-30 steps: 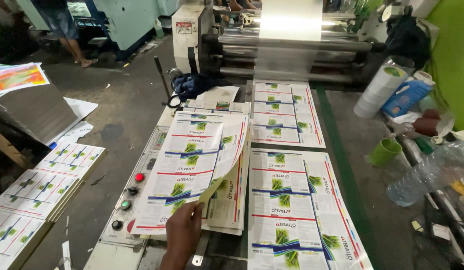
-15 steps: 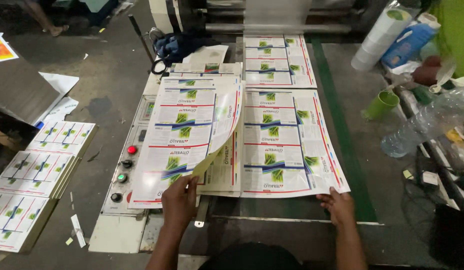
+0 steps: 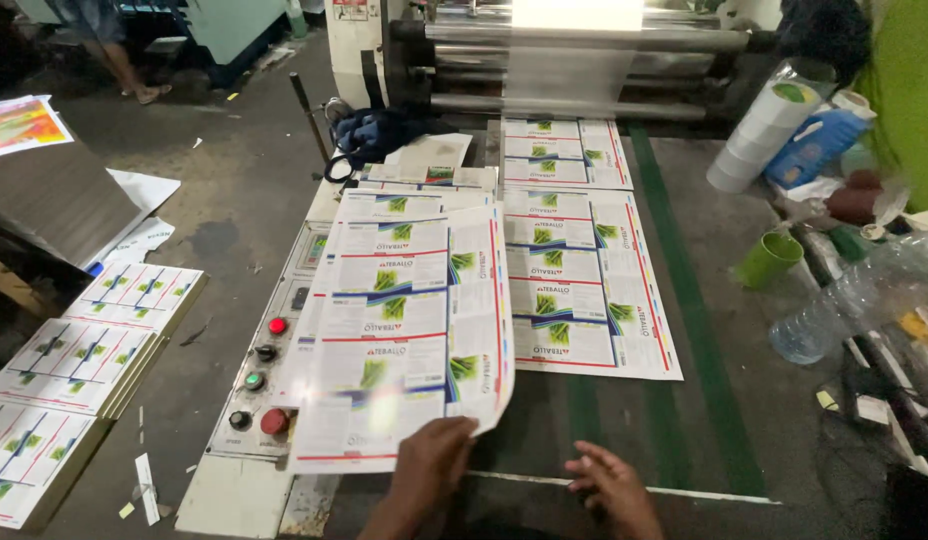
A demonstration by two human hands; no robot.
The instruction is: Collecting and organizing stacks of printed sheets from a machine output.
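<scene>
Left hand (image 3: 429,465) pinching near edge of glossy printed sheet (image 3: 404,330), lifted off the stack (image 3: 424,185) beside the control panel (image 3: 259,380), presumably to carry it clear. Right hand (image 3: 614,485) open, fingers spread, empty, flat on dark desk (image 3: 724,400) below the laminated sheet (image 3: 584,290) from the roller machine (image 3: 574,50). Compared with half a second earlier: lifted sheet flatter and drawn nearer, right hand shifted leftward.

Two hands (image 3: 429,465), one green cup (image 3: 769,259)
</scene>
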